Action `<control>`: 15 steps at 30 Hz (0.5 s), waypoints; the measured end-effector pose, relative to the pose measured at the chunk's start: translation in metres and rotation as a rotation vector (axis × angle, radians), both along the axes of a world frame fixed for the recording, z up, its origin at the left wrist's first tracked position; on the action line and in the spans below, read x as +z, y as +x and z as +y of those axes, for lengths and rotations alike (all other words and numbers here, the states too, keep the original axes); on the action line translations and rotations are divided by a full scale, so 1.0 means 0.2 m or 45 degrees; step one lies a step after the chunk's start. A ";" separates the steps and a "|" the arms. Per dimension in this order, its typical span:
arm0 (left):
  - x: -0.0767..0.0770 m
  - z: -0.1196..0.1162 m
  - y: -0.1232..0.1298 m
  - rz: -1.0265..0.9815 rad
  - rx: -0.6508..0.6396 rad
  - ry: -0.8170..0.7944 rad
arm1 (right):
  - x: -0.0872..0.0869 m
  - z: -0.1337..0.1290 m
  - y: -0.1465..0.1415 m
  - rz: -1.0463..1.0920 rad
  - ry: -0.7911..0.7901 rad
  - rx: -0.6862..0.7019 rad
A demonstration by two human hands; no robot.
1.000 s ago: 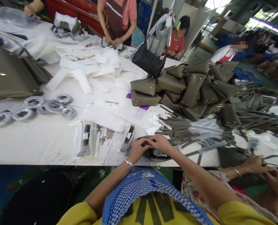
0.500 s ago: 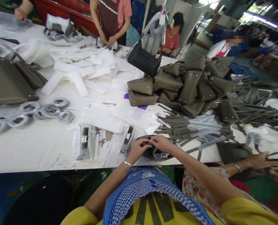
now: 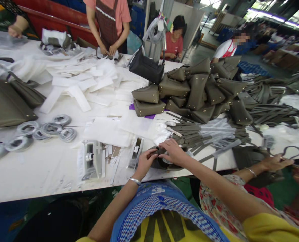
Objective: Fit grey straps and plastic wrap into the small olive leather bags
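At the table's front edge an olive-brown leather bag (image 3: 173, 165) lies partly under my hands, its opening showing dark. My left hand (image 3: 146, 162) pinches a dark strap piece at the bag's left side, fingers closed. Opposite it, my right hand (image 3: 173, 153) also has its fingers on that dark piece, coming in from the right. The piece's exact shape is mostly covered by my fingers. Left of my left hand stands a tape dispenser (image 3: 135, 153), and a larger tape dispenser (image 3: 92, 159) is farther left.
Olive bags (image 3: 194, 90) are piled behind my hands, with flat straps (image 3: 189, 132) in front of them. Rolled clear coils (image 3: 50, 129) lie left; white foam sheets (image 3: 81, 84) cover the back. A co-worker's hand (image 3: 277, 163) works at right, and other people stand across the table.
My right hand has shifted its fingers, now spread more over the dark piece. The clear plastic in the bag's opening shows less. The whole view has turned slightly.
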State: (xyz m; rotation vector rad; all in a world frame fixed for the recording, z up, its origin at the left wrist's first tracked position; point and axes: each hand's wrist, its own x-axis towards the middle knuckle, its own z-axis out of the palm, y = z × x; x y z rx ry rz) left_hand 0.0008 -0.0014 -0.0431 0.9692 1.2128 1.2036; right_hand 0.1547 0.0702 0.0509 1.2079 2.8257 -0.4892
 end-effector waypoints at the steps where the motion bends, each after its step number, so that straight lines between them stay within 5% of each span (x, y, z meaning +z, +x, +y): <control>1: 0.00 0.00 0.00 -0.038 0.005 -0.021 | 0.00 0.00 0.01 -0.030 0.071 0.012; 8: 0.03 -0.02 0.02 -0.232 0.227 -0.175 | -0.01 0.00 -0.01 -0.265 0.118 0.016; 15: 0.01 -0.03 -0.11 -0.184 0.400 -0.299 | 0.10 0.03 -0.02 -0.325 0.163 0.055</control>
